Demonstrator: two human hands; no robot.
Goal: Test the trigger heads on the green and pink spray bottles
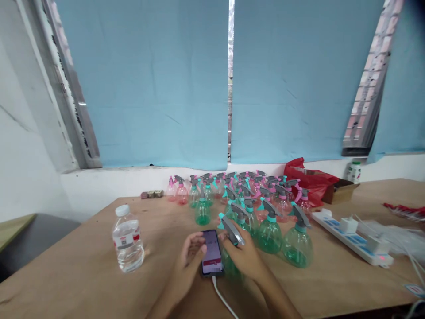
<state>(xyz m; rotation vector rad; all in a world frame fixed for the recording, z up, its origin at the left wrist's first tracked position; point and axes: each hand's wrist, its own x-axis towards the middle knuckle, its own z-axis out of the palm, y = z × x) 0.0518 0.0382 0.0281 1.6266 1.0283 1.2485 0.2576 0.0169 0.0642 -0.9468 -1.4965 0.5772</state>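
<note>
A smartphone (211, 253) with a lit screen lies on the table between my hands, a white cable (219, 296) plugged into its lower end. My left hand (191, 253) is at the phone's left edge, fingers loosely curled and thumb apart, with nothing seen in it. My right hand (244, 254) is around the neck of a green spray bottle (231, 263) with a grey trigger and teal collar, just right of the phone. The hand partly hides this bottle. Close by on the right stand more green spray bottles, one nearest (298, 248) and another (269, 235).
Several pink and green spray bottles crowd the table behind. A water bottle (128, 239) stands at left. On the right are a power strip (352, 238) with plugs, clear plastic bags (403, 239), a red bag (307, 179) and a cardboard box (341, 191). Blue curtains (159, 84) cover the window.
</note>
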